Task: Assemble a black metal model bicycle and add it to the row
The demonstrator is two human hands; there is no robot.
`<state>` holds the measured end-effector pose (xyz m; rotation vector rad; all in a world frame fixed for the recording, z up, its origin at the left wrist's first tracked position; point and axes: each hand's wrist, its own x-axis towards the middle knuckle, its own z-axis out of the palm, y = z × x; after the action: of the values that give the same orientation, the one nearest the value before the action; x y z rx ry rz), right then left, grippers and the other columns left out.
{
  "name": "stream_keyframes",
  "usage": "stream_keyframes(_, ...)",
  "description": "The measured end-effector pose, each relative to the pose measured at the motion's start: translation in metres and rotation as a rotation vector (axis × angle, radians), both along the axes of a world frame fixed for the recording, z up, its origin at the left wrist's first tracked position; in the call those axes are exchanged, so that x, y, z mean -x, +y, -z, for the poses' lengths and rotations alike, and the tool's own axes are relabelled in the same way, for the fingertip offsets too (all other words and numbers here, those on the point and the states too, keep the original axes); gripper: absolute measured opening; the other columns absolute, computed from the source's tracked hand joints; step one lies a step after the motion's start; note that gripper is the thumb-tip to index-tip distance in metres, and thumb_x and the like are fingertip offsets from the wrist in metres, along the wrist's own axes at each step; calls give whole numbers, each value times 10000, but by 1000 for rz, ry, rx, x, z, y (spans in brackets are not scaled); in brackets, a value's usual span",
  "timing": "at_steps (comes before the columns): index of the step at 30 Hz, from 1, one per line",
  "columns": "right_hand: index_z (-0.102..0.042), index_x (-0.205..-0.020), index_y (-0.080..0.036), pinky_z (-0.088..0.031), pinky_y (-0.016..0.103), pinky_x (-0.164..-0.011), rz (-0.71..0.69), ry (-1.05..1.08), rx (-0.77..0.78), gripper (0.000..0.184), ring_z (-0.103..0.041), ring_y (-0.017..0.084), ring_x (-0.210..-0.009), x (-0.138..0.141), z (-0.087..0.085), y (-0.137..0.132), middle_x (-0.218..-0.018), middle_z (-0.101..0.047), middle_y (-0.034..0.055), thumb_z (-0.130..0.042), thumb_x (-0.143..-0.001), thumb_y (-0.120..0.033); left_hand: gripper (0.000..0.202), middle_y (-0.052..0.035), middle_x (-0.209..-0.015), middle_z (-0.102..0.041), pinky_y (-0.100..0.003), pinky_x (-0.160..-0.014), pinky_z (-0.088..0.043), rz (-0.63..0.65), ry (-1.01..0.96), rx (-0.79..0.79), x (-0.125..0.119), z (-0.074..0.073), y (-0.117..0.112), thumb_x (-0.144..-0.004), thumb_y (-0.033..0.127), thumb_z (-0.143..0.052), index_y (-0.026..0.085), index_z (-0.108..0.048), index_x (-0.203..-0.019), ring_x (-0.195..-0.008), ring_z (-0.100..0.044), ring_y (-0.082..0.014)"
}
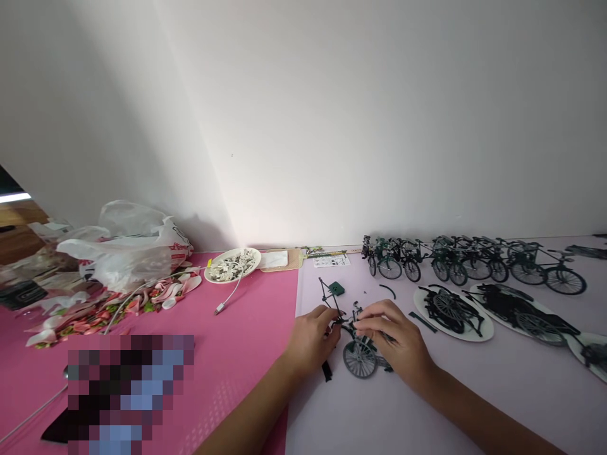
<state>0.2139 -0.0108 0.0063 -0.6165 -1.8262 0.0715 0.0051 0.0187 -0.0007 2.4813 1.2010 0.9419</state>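
Observation:
A partly built model bicycle (349, 330) is between my hands on the pale tabletop. My left hand (310, 338) is closed round a thin dark piece of its frame (325, 291), with bars sticking up past the fingertips. From the other side my right hand (398, 332) pinches close to a small grey part (356, 308); what sits between its fingertips is hidden. A grey spoked wheel (360, 359) is just below the fingers. Around them lie a black strip (327, 371), a green square piece (336, 289) and a curved black fender (387, 291).
Several finished model bicycles (474, 268) stand along the wall. White plates (486, 333) of dark parts are at right. On the pink cloth (227, 354) lie a plate of pale pieces (232, 265), a cable (227, 302), plastic bags (128, 246), flower petals (137, 303) and a blurred-out device (54, 430).

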Motion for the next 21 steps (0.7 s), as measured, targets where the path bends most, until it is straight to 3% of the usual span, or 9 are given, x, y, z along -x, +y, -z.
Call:
stream_keyframes(7, -739, -1031, -285, -610, 328, -659, 91, -27, -81, 280, -668, 192, -794, 4, -3, -2, -878, -707, 45, -645, -944, -37, 251, -30, -1009, -743, -254, -669, -527, 1, 44, -31, -2, 4, 0, -912, 169, -575, 247, -693, -1120, -720, -697, -147)
stream_keyframes(21, -754, -997, -278, -596, 328, -684, 66, -57, -69, 263, -668, 194, -797, 4, -4, -3, -862, -714, 37, -670, -923, -39, 169, -23, -910, -727, -256, -652, -479, -26, 92, -44, -4, 6, -1, -870, 150, -609, 221, -685, -1004, -719, -676, -153)
